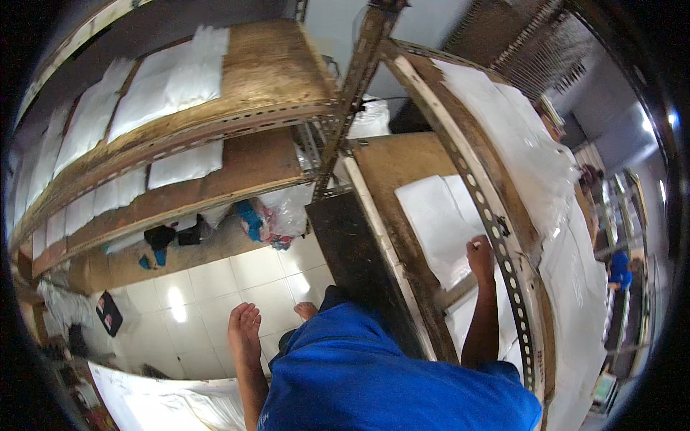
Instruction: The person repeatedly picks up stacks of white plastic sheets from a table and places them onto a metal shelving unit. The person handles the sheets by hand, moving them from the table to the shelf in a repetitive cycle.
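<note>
My left hand [246, 330] hangs over the tiled floor, fingers loosely bent and holding nothing. On the right, my right hand [480, 257] reaches into the rack's middle shelf, its fingers curled in. It is at the right side of a stack of white sheets [438, 223], glossy toward its near end. Whether anything is pinched in those fingers is hidden, and I cannot tell if they touch the stack. Closer to me, more white sheets [463, 323] lie partly behind my right forearm.
A perforated metal shelf rail [496, 230] runs just right of my right hand. Clear-wrapped white stacks [517, 144] fill the upper right shelf. Left shelves [273, 65] carry more white stacks. A dark panel [366, 258] stands beside me. Plastic bags [277, 219] lie low, and someone in blue [619, 271] is far right.
</note>
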A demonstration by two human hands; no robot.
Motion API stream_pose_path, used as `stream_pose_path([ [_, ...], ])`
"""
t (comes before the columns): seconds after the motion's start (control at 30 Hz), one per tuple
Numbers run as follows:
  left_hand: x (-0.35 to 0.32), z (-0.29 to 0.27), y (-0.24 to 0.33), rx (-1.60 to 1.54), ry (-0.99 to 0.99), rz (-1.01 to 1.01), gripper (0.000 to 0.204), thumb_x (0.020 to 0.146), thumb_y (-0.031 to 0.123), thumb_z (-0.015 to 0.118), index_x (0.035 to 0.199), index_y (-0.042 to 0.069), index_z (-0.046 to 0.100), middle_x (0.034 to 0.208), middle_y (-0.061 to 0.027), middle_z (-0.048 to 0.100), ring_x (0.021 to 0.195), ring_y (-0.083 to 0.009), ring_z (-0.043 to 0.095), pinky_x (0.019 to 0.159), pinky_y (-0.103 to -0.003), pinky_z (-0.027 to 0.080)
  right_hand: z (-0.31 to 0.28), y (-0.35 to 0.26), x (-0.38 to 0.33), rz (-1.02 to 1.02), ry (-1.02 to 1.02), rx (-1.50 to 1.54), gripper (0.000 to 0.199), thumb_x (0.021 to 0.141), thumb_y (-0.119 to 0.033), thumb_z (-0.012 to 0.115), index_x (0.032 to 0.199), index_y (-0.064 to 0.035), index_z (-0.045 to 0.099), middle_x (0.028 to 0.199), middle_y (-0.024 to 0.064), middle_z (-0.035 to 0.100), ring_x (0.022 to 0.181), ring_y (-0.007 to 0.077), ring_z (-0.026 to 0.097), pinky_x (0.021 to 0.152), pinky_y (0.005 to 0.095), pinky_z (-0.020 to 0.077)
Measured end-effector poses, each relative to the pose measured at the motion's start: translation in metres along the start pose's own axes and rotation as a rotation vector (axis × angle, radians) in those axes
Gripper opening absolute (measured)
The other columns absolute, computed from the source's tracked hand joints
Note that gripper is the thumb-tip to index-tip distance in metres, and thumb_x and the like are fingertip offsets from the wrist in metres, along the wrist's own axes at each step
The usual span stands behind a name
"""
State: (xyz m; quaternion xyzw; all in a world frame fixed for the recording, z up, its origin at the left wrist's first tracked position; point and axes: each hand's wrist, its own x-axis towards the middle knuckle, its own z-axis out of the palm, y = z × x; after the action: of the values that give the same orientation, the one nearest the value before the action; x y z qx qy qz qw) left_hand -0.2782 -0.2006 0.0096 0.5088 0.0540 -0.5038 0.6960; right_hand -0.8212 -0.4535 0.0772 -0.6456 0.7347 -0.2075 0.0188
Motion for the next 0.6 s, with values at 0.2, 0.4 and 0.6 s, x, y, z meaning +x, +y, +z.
stream_pose_path([
  [0.2,0.002,0.007,0.006,0.118,0.002,0.048,0.028,0.095,0.024,0.047,0.110,0.003,0.058,0.106,-0.0117,0.065,0.098,-0.0203,0.063,0.089,-0.032,0.049,-0.012,-0.032,0.021,-0.235,0.026,0.063,0.017,0.090,-0.007,0.053,0.104,0.0023,0.055,0.096,0.0203,0.061,0.090,0.0347,0.058,0.083,0.0407,0.0453],
  [0.4,-0.011,0.016,0.004,0.185,-0.042,0.230,0.026,0.094,0.028,0.051,0.106,0.007,0.061,0.094,-0.0034,0.063,0.088,-0.0137,0.060,0.081,-0.029,0.047,0.078,-0.220,0.077,-0.657,-0.387,0.563,0.020,0.097,-0.016,0.052,0.105,0.0017,0.054,0.100,0.0090,0.055,0.091,0.0191,0.052,0.082,0.0309,0.0433],
  [0.6,-0.090,-0.002,0.037,0.319,0.210,0.467,0.032,0.098,0.031,0.049,0.113,0.005,0.059,0.101,-0.0050,0.062,0.092,-0.0146,0.058,0.084,-0.030,0.046,0.138,-0.453,-0.072,-1.209,-0.997,0.525,0.018,0.095,-0.018,0.056,0.103,-0.0019,0.058,0.073,0.0008,0.050,0.069,0.0115,0.047,0.064,0.0260,0.0421],
])
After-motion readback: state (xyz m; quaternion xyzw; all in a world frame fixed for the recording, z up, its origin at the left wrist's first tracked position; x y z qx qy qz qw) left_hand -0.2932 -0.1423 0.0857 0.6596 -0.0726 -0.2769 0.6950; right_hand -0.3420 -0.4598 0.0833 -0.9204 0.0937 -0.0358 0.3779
